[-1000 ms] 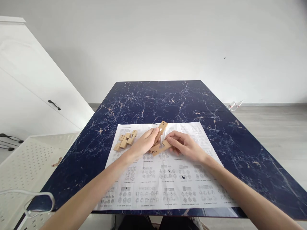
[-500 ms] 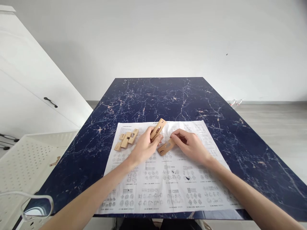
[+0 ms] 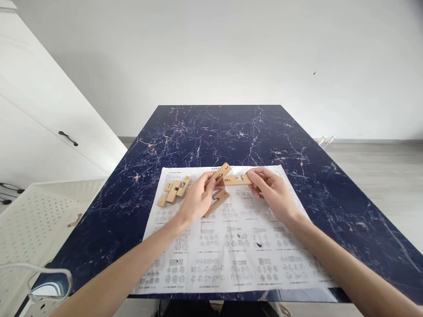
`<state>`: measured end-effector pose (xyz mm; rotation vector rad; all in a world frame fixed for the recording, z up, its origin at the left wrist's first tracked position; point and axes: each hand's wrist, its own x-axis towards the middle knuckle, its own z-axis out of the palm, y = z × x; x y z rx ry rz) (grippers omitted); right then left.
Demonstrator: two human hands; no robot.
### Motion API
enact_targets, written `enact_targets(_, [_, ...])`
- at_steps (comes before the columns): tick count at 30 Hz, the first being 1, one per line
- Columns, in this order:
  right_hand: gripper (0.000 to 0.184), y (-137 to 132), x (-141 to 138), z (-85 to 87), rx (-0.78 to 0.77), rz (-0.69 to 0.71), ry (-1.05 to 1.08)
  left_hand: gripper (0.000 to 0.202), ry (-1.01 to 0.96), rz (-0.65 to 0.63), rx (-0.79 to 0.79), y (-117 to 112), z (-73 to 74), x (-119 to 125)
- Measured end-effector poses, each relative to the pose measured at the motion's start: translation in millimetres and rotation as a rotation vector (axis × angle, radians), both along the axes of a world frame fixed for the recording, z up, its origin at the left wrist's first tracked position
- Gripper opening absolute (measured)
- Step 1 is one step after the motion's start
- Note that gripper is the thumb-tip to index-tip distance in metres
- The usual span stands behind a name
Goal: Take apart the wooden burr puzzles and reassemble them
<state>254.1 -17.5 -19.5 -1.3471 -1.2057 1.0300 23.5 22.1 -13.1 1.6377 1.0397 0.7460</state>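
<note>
My left hand (image 3: 197, 199) grips a notched wooden puzzle piece marked "2" (image 3: 220, 172), held tilted just above the paper. My right hand (image 3: 272, 192) pinches a second notched wooden piece (image 3: 235, 179) by its right end, held level, its left end meeting the "2" piece. A third wooden piece (image 3: 217, 202) lies flat on the instruction sheet (image 3: 228, 246) just below my left fingers. A cluster of joined wooden pieces (image 3: 174, 192) rests on the sheet to the left of my left hand.
The sheet lies on a dark blue marbled table (image 3: 218, 136). A white perforated tray (image 3: 36, 220) stands to the left below a white cabinet (image 3: 42, 132). A white cable loop (image 3: 39, 281) sits at the near left corner. A white wall is behind.
My right hand lifted its piece and carried it up and back until it met the "2" piece. A third piece now lies uncovered on the sheet under my left hand.
</note>
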Motion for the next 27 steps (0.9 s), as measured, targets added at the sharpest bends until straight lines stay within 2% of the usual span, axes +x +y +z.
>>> enact_targets(6, [0.036, -2.9, -9.5, -1.4, 0.065, 0.0, -0.004, 0.039, -0.157, -0.002, -0.008, -4.1, 0.4, 5.3])
enact_targets(11, [0.028, -7.0, -12.7, -4.2, 0.143, -0.029, -0.065, 0.04, -0.216, 0.04, 0.027, -4.9, -4.9, 5.6])
enact_targets(15, [0.027, -10.0, -15.4, -5.3, 0.137, -0.024, -0.042, 0.04, -0.127, 0.085, 0.146, -8.3, -7.1, 3.8])
enact_targets(21, [0.03, -15.2, -20.7, -4.6, 0.123, -0.017, 0.03, 0.041, 0.01, 0.053, 0.381, -10.8, -10.7, 2.9])
enact_targets(24, [0.032, -16.5, -20.4, -4.7, 0.112, -0.022, 0.034, 0.041, 0.064, 0.059, 0.425, -9.7, -12.1, 2.0])
enact_targets(27, [0.034, -17.4, -20.0, -3.7, 0.09, -0.021, 0.043, 0.041, 0.132, 0.015, 0.406, -8.8, -11.0, 0.0])
